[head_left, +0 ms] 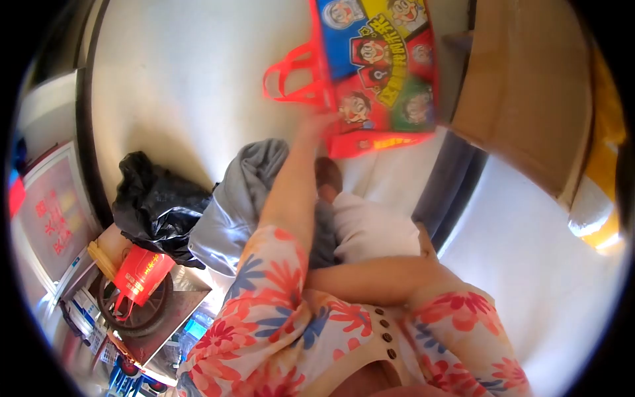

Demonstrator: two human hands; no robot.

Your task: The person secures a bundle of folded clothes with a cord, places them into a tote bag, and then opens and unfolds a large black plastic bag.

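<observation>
Our left hand [321, 124] pinches the edge of a cartoon-covered bag [377, 69] ahead of us, near a cardboard box [522, 86], probably to steady it, while our right hand is hidden, so we cannot tell its grip.

Floor [185, 73] pale, dark bands [450, 178] at left and right. Left: black bag [159, 205], grey cloth [241, 185] against it; their floor contact unclear. Near left: red bag [142, 274] over wheel [106, 308]; wheel's support unclear.
</observation>
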